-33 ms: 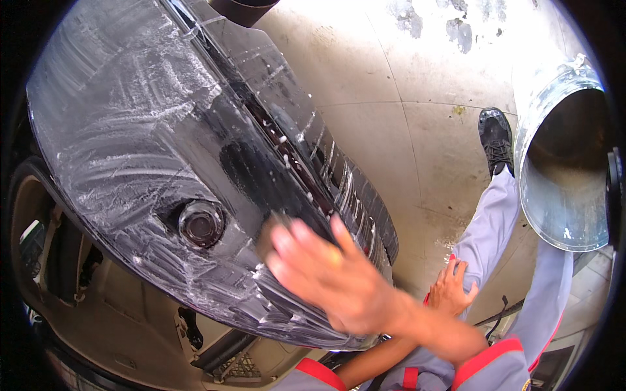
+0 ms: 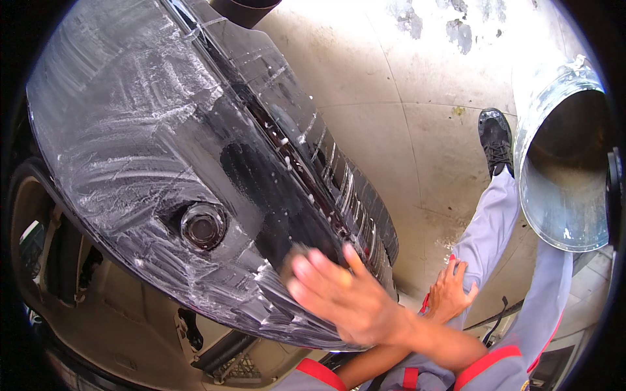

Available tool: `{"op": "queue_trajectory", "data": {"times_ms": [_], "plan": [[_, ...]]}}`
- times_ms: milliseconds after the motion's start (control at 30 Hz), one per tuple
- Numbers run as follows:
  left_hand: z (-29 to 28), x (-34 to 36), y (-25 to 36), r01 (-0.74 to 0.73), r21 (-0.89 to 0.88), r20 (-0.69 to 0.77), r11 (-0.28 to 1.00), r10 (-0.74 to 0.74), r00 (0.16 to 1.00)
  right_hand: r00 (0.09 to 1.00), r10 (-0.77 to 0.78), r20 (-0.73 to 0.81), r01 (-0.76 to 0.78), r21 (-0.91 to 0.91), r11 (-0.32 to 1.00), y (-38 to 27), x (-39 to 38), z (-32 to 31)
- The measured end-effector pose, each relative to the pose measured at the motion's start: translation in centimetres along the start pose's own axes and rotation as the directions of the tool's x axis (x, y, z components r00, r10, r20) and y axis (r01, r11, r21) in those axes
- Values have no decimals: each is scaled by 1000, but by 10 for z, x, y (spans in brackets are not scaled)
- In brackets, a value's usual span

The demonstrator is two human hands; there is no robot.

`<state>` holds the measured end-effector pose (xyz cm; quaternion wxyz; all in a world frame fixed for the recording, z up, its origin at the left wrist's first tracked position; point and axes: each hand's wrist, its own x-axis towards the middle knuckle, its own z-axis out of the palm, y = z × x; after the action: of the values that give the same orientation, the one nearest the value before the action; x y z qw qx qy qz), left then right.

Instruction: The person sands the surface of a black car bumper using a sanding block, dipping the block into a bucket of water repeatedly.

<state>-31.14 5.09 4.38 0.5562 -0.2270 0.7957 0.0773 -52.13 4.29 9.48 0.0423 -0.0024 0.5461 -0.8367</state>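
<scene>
My right hand [image 2: 345, 296], reaching leftward over my other arm, presses a small brownish-grey pad [image 2: 295, 259] onto a dark, curved car panel [image 2: 124, 169]. Motion blurs the fingers and the pad, so its exact kind cannot be made out. Whitish residue streaks most of the panel, while a dark, glossy wet strip [image 2: 254, 179] runs up from the pad. A round black fitting [image 2: 203, 226] sticks out of the panel left of the hand. My left hand [image 2: 448, 291] lies on my grey-trousered leg with its fingers apart, its forearm passing beneath the right one.
A grey metal bucket [image 2: 528, 176] with murky liquid stands at the right. My black shoe [image 2: 495, 133] rests on the pale tiled floor [image 2: 365, 78] beside it. The car's tan interior [image 2: 150, 326] shows at lower left. A dark cylinder [image 2: 244, 10] is at the top edge.
My right hand and the pad have slid down and slightly right along the panel, uncovering more of the dark wet strip. My left hand has stayed on the leg.
</scene>
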Motion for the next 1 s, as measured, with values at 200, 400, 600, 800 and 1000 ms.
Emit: {"op": "queue_trajectory", "data": {"times_ms": [200,400,600,800,1000], "plan": [[-1,3,2,-5,12,-8,1000,5,1000,999,-2,44,3,-37,999,5,17,-8],[3,-4,-2,-47,2,-50,999,47,998,1000,-19,-7,19,27,999,1,23,-3],[0,-4,-1,-14,45,-29,999,16,999,997,2,76,2,-53,999,-1,6,-7],[-2,3,1,-56,42,-52,998,58,997,984,-163,-76,161,-41,986,27,62,-10],[-4,3,-4,-34,78,1,996,34,999,998,-22,54,23,-13,1000,13,-2,-4]]}}
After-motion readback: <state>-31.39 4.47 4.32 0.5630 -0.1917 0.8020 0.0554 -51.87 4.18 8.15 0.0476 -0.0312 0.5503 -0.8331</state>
